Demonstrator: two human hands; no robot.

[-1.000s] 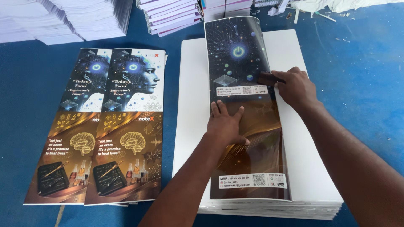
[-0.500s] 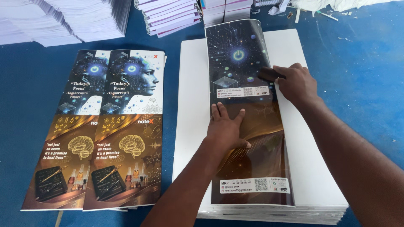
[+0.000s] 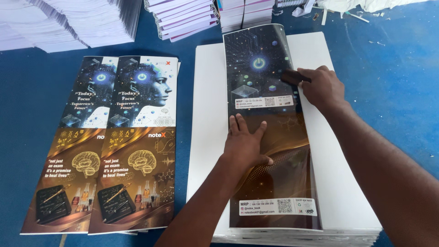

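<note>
Left hand (image 3: 246,144) flat, fingers spread on the folded cover sheet (image 3: 270,137); right hand (image 3: 322,89) clamped on a dark block (image 3: 290,77) at its fold edge.

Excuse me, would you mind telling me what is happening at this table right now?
A person is working on a folded printed cover sheet that lies on a stack of white sheets. The left hand presses flat on the middle of the cover, while the right hand holds a small dark block against its right edge. To the left, a pile of finished covers lies on the blue table.
</note>
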